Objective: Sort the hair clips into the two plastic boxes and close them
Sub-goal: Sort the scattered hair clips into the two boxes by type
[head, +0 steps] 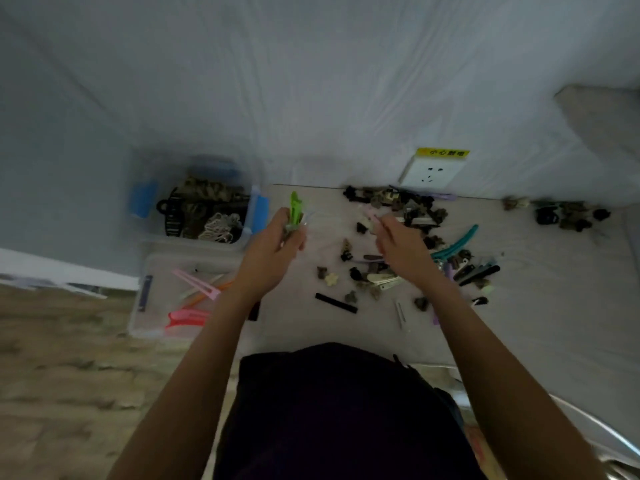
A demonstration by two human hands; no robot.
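Observation:
My left hand point(277, 239) is closed around a green hair clip point(295, 209) that sticks up from my fingers, above the table's left part. My right hand point(398, 242) pinches a pale pink clip point(372, 214) over the loose pile of clips point(408, 216). At the table's left end stand two clear plastic boxes. The far box point(249, 237) with blue latches holds dark claw clips. The near box point(145, 320) holds long pink and orange clips point(197, 289). Long teal, purple and black clips point(460, 254) lie to the right of my right hand.
A second small heap of dark clips point(568, 214) lies at the table's far right. A white wall socket point(433, 171) with a yellow label sits behind the table. White cloth covers the wall. My dark clothing point(339, 410) is at the near table edge.

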